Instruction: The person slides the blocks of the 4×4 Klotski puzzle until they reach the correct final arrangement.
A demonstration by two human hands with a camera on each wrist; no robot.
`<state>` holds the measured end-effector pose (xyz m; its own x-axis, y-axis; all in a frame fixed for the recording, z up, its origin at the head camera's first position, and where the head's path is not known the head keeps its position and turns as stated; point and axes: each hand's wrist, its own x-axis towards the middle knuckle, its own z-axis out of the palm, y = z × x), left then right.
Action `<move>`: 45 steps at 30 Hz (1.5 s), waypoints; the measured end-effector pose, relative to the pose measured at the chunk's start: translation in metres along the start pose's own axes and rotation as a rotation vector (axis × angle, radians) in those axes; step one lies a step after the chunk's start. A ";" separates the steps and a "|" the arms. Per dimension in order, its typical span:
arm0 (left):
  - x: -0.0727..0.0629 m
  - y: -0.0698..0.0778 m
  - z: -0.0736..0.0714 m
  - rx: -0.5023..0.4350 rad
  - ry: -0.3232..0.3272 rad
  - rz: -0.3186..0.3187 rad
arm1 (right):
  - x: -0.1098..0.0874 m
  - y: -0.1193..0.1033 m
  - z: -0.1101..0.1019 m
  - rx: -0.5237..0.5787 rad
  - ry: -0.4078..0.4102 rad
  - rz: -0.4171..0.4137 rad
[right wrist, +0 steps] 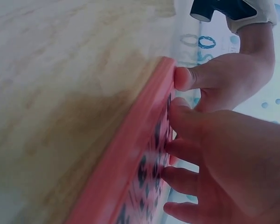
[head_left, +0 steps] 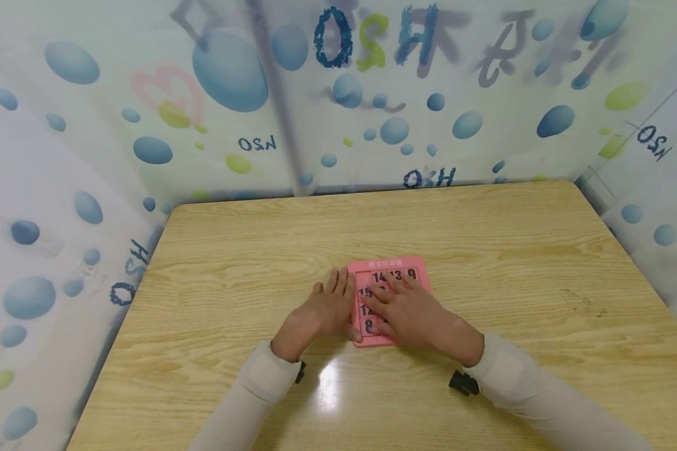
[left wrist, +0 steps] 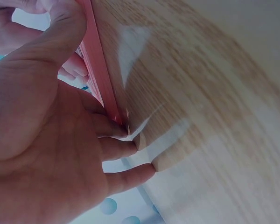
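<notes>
Partly under the hands [head_left: 330,307] [head_left: 409,313], pink number puzzle [head_left: 422,272]; beyond, bubble-print backdrop [head_left: 372,163].

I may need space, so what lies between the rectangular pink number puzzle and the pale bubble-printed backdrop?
The head view shows only bare light-brown wooden tabletop beyond the pink puzzle.

Glossy wood-grain tabletop [head_left: 513,263], smooth pink plastic puzzle frame [head_left: 421,266], cloth sleeves [head_left: 533,382]
</notes>
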<state>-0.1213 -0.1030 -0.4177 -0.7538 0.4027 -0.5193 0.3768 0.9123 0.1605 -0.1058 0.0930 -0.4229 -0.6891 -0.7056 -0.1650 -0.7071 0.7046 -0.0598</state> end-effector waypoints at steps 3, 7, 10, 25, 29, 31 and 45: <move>0.000 0.000 0.000 0.000 0.003 -0.003 | 0.001 0.003 -0.005 0.010 -0.021 -0.010; 0.000 0.000 -0.001 -0.009 0.008 0.001 | 0.002 0.012 -0.011 0.001 -0.037 0.017; 0.000 0.001 -0.001 -0.022 0.004 0.000 | 0.002 0.021 -0.013 -0.016 -0.029 0.059; 0.001 0.000 -0.001 -0.036 -0.008 -0.011 | 0.003 0.026 -0.010 -0.020 0.006 0.078; 0.002 0.000 -0.001 -0.029 -0.007 -0.007 | 0.005 0.023 -0.008 -0.026 0.011 0.075; 0.002 0.000 -0.001 -0.021 -0.006 -0.005 | 0.007 0.022 -0.008 -0.026 0.012 0.073; 0.002 0.000 -0.001 0.016 -0.011 0.001 | 0.016 0.012 -0.010 -0.013 0.023 0.051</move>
<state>-0.1231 -0.1019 -0.4173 -0.7476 0.4025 -0.5283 0.3862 0.9106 0.1472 -0.1266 0.0897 -0.4167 -0.7275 -0.6706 -0.1451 -0.6730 0.7386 -0.0393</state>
